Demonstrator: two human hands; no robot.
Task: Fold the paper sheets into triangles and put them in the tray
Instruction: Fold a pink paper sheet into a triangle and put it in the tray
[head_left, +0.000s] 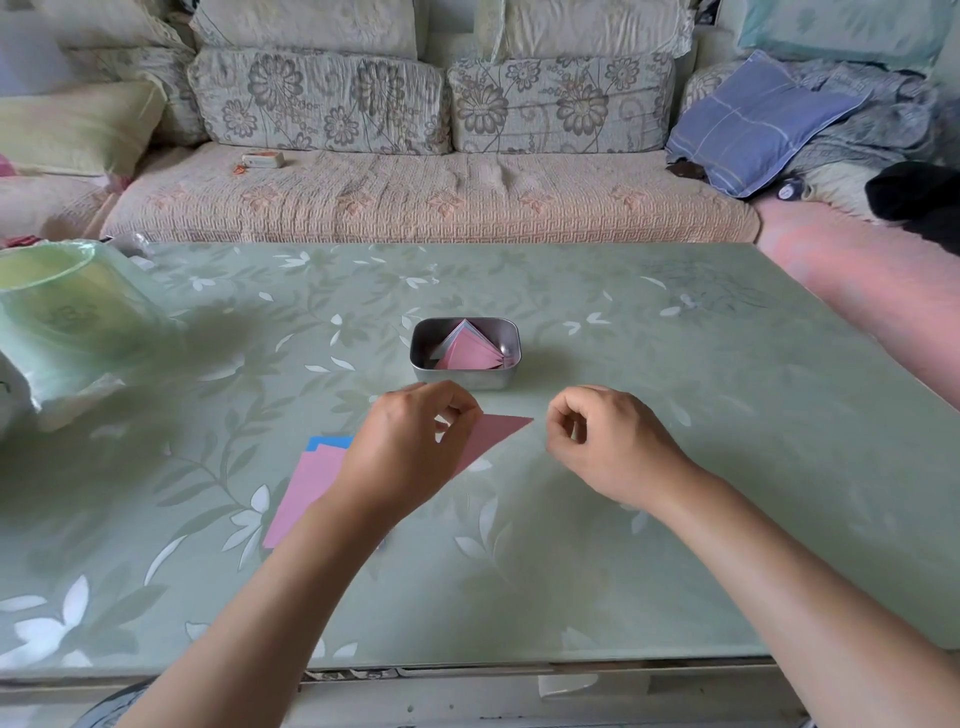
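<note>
Left grip (410, 447) pinches the pink folded triangle (496, 432) mid-bench, just nearside of the tray (462, 380). Right grip (608, 447) is curled, nothing visible in it. Paper looks light and thin and will probably slide on the glossy bench (623, 571). Hold it at the folded edge, not the free tip.

Tray (457, 379): middle of the tabletop (675, 519), folded papers (467, 353) inside it.
Triangle paper (498, 431): just before the tray, between left hand (410, 447) and right hand (608, 441).
Sheets (306, 493): left of the triangle paper.
Sofa (415, 192): behind the tabletop.
</note>
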